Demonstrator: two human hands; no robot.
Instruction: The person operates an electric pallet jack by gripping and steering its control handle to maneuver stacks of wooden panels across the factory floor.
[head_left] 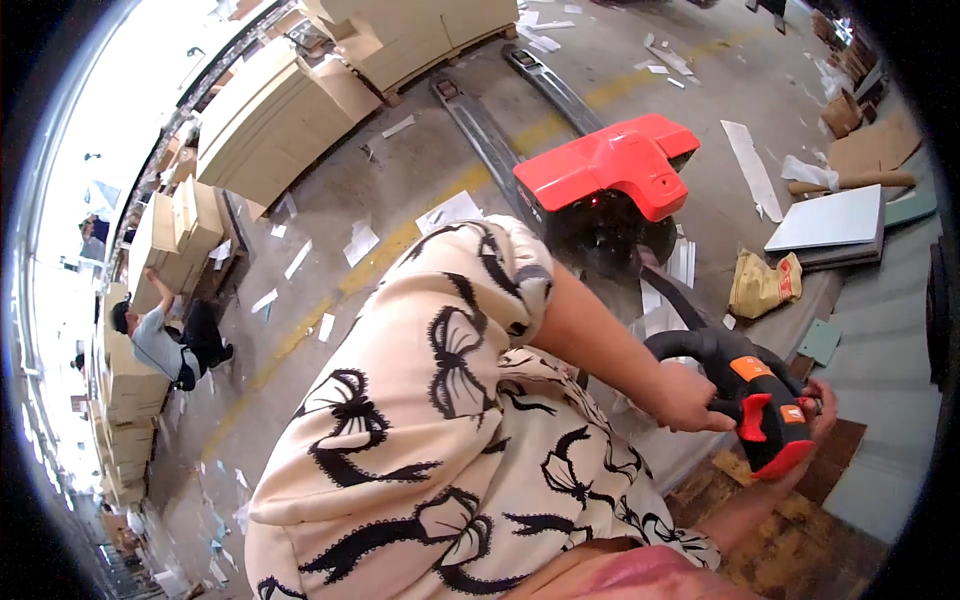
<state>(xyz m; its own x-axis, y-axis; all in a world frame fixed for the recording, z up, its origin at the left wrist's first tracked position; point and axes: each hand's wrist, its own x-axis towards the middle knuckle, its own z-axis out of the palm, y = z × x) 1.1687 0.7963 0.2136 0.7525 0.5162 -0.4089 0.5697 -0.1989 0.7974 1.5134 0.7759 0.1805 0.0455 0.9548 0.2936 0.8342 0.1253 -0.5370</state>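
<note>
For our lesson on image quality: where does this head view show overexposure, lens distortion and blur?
Head view: the upper left is blown out white beside the stacked boards; the pallet truck forks and floor lines bow toward the rim; the pink shape at the bottom edge is too close and blurred.

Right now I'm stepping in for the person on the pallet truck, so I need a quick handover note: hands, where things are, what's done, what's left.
Left hand: gripping the left side of the tiller handle of the red pallet truck.
Right hand: wrapped around the handle's right side, by the red and orange controls.
Truck: on the concrete floor, its forks reaching under the near edge of a loaded pallet of pale stacked boards.
Done: forks lined up and partly in.
Left: whether the load is raised cannot be told.
Note: a person works at stacked boxes far left; paper scraps litter the floor.
</note>
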